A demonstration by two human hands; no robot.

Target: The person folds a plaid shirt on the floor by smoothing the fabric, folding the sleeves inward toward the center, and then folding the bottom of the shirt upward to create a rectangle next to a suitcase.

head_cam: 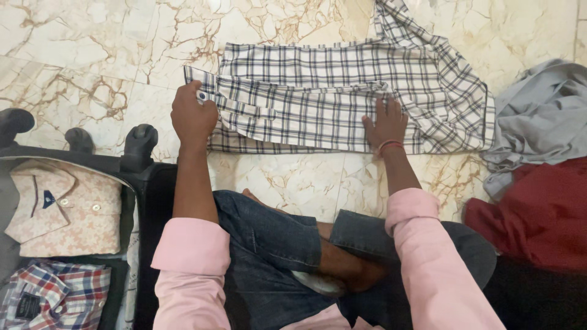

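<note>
A white shirt with a dark check pattern (342,91) lies spread on the marble floor in front of me, partly folded, one sleeve laid across its body. My left hand (192,116) grips the buttoned cuff of that sleeve at the shirt's left edge. My right hand (386,122) presses flat on the shirt's lower middle, fingers spread, a red band on its wrist. Both my arms wear rolled pink sleeves, and I sit cross-legged in blue jeans.
An open black suitcase (143,183) with wheels stands at the left, holding a folded peach patterned shirt (67,208) and a red-blue checked shirt (55,296). A grey garment (541,116) and a dark red one (541,214) lie heaped at the right.
</note>
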